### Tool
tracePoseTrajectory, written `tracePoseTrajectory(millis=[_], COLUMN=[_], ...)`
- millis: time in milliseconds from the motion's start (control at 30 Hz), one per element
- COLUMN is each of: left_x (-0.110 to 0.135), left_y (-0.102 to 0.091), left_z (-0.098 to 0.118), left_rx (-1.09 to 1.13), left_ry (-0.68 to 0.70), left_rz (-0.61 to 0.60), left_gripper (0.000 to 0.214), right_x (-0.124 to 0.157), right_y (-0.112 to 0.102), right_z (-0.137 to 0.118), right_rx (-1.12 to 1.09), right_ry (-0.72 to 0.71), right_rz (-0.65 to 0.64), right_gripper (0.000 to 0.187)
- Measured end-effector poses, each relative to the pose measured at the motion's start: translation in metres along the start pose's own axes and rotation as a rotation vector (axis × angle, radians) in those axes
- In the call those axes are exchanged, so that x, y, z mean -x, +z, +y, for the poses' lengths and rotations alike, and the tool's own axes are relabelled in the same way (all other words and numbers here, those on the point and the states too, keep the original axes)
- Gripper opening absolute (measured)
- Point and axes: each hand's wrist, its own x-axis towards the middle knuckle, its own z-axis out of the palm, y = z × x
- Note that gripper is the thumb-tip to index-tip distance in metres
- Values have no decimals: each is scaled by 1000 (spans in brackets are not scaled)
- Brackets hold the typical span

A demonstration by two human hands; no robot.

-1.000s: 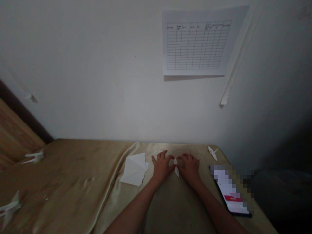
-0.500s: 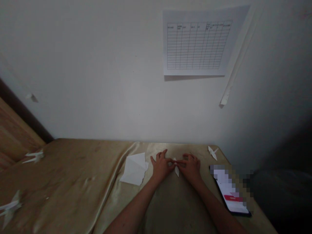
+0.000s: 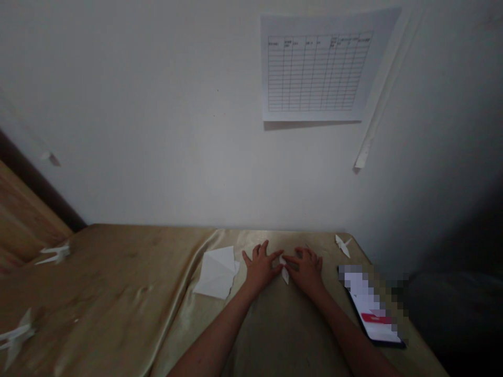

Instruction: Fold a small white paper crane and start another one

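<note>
A small narrow piece of folded white paper (image 3: 284,272) lies on the gold cloth of the table (image 3: 275,324), between my two hands. My left hand (image 3: 260,268) rests on the cloth with its fingers spread, thumb and forefinger pressing on the paper's left edge. My right hand (image 3: 307,269) lies palm down on the other side, its fingertips pressing on the paper's top. Neither hand lifts the paper; both hold it flat against the table.
A stack of white paper sheets (image 3: 217,272) lies left of my left hand. A phone (image 3: 371,309) lies at the right, a folded paper crane (image 3: 343,245) behind it. More paper cranes sit far left (image 3: 55,253) (image 3: 15,335). A printed table sheet (image 3: 316,70) hangs on the wall.
My fingers have shifted slightly on the folded paper, drawing closer over its top. The paper stays in the same place.
</note>
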Motion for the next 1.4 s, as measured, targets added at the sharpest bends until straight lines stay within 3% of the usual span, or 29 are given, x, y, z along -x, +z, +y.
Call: tracePoseTrajectory(millis=[233, 667, 1000, 1233, 1400], left_x=[1, -1, -1, -2, -2], left_y=[1, -4, -1, -4, -5], left_z=[-4, -7, -9, -9, -9], left_rx=[53, 89, 142, 157, 163], left_ry=[40, 8, 66, 16, -27], left_rz=[9, -3, 129, 156, 129], left_gripper=[37, 30, 20, 27, 24], right_x=[-1, -3, -6, -4, 1], right_y=[1, 1, 1, -11, -13], right_z=[2, 4, 5, 4, 2], right_rx=[-34, -115, -204, -77, -29], right_ry=[11, -79, -167, -161, -192], right_rz=[89, 47, 119, 239, 234], right_gripper=[20, 15, 11, 10, 11])
